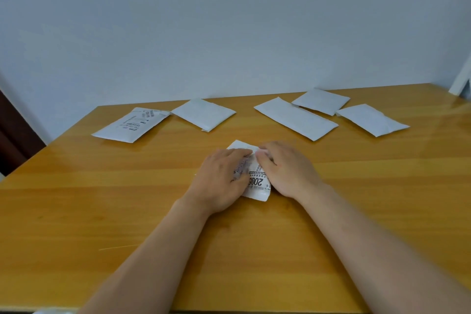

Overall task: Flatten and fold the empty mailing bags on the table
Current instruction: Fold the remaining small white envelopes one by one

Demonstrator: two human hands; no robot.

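A small white bag (256, 181) lies near the middle of the wooden counter (102, 199), folded into a compact packet. Its long axis runs from the near edge toward the far wall, tilted slightly left at the far end. The printed label faces up, its bold digits upside down to the person, so the label's top points toward them.

Both hands lie on the bag. The left hand (221, 178) rests palm down over its left half, fingers fairly straight and close together, tips reaching toward the far end — pressing the plastic flat. The right hand (285, 171) covers the right half, fingers bent inward at the far end where they meet the left fingertips; whether it pinches a fold there or only presses cannot be told. Only the middle strip, the near right corner and the far corner of the bag show between and beyond the hands.

Farther back, along the wall side of the counter, five more bags lie flat — well apart from the one being worked. At left a labelled bag (131, 123) points diagonally toward the far right, its far corner just beside a plain bag (204, 113). At right a long bag (295, 118) runs diagonally, its far edge tucked under a shorter bag (321, 100), with another plain bag (370, 120) just beside that one.

Behind stands a pale wall (229, 20).
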